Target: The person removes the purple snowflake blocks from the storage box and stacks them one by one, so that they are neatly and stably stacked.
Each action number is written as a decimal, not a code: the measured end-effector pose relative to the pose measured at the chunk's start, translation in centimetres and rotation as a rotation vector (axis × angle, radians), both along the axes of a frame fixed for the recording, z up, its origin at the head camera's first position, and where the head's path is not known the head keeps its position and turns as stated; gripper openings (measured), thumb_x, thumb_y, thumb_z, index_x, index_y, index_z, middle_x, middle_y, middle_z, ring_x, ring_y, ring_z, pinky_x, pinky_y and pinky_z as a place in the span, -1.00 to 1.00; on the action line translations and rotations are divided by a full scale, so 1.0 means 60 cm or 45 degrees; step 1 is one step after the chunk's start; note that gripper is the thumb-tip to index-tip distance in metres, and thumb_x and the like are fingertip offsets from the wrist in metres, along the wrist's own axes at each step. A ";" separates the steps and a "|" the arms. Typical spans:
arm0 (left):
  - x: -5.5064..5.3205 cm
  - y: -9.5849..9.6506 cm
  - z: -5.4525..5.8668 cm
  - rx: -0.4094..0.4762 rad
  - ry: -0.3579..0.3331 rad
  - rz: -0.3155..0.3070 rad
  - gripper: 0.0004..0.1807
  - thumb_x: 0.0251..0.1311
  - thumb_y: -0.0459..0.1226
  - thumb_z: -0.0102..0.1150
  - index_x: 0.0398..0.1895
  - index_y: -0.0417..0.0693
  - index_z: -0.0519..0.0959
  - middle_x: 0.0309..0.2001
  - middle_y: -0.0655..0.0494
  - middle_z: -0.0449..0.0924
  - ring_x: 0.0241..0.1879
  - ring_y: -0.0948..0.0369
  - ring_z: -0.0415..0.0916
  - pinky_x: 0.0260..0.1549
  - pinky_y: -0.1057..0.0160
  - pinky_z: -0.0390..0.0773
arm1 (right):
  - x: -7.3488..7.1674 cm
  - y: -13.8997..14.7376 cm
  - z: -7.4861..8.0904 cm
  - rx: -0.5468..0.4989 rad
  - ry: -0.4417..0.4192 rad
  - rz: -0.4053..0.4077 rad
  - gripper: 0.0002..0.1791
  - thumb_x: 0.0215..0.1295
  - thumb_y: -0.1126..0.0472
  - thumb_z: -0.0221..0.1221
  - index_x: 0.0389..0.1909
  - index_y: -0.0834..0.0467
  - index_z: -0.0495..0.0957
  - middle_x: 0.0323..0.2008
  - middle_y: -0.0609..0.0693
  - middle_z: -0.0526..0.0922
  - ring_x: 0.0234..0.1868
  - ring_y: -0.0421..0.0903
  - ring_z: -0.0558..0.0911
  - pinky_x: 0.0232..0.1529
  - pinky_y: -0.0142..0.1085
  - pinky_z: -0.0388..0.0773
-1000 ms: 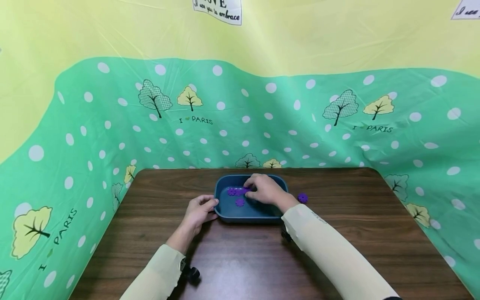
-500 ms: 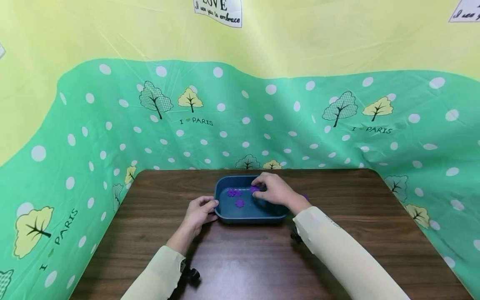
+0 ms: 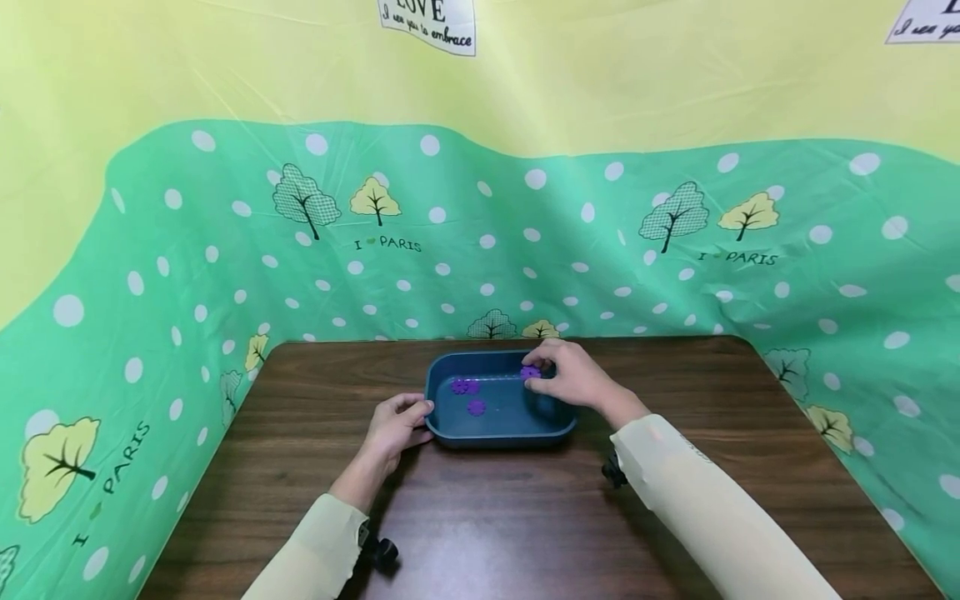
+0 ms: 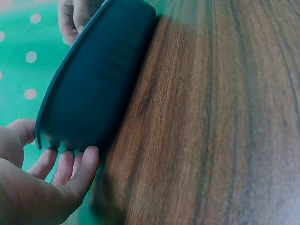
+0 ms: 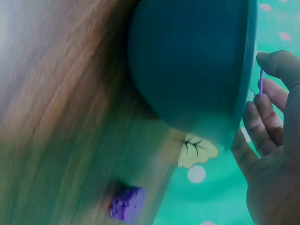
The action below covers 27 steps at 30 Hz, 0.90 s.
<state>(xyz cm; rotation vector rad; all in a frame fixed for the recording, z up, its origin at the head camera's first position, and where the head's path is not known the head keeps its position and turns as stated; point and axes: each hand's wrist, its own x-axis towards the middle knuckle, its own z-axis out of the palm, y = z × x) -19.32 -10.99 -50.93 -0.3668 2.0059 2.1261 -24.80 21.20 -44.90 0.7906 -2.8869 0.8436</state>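
A dark blue rectangular tray [image 3: 501, 439] sits on the table. My left hand [image 3: 396, 427] holds its left end, thumb over the rim and fingers against the outer wall, as the left wrist view also shows. Over the tray's right part, my right hand [image 3: 573, 375] pinches a thin purple flower-shaped disc [image 3: 529, 372] between thumb and fingers. In the right wrist view this disc [image 5: 261, 83] appears edge-on, above the rim. On the tray floor lie another purple disc [image 3: 476, 407] by itself and a small group of purple discs [image 3: 465, 387] close together.
On the wooden table [image 3: 480, 517], right of the tray, stands a purple stack of discs [image 5: 127, 205]; the right arm hides it in the head view. A green and yellow printed cloth [image 3: 450, 225] hangs behind and beside the table.
My right hand has moved right and slightly up, carrying a purple disc away from the group on the tray floor. My left hand stays at the tray's left end.
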 end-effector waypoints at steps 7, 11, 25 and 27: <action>0.003 0.001 0.006 -0.008 0.006 -0.022 -0.55 0.34 -0.28 0.28 0.22 -0.35 0.53 -0.12 -0.03 0.54 -0.16 0.08 0.57 -0.17 0.09 0.78 | 0.001 0.025 0.005 -0.041 0.025 -0.014 -0.70 0.20 0.08 0.46 -0.06 0.05 0.74 -0.15 -0.09 0.66 -0.12 -0.05 0.62 -0.11 -0.18 0.65; 0.004 0.003 0.007 -0.017 -0.002 -0.015 -0.55 0.34 -0.27 0.28 0.21 -0.32 0.54 -0.10 -0.05 0.55 -0.13 0.07 0.59 -0.18 0.11 0.78 | 0.002 0.039 0.008 -0.045 0.023 -0.030 -0.67 0.21 0.07 0.46 -0.03 0.07 0.73 -0.13 -0.07 0.67 -0.09 -0.01 0.64 -0.08 -0.15 0.66; 0.002 0.001 -0.001 -0.005 0.003 0.001 -0.57 0.32 -0.28 0.29 0.18 -0.33 0.56 -0.12 -0.05 0.57 -0.17 0.10 0.60 -0.23 0.16 0.79 | 0.012 0.099 0.005 -0.079 0.047 -0.110 -0.69 0.22 0.15 0.45 -0.04 0.14 0.73 -0.14 -0.01 0.71 -0.11 -0.01 0.66 -0.05 0.02 0.69; 0.002 0.001 0.000 -0.002 -0.004 0.005 -0.57 0.30 -0.28 0.31 0.18 -0.31 0.57 -0.12 -0.04 0.58 -0.18 0.11 0.61 -0.23 0.16 0.78 | 0.014 0.109 0.001 -0.067 0.053 -0.131 -0.69 0.22 0.14 0.45 -0.04 0.14 0.73 -0.13 0.00 0.71 -0.10 -0.01 0.66 -0.04 0.01 0.69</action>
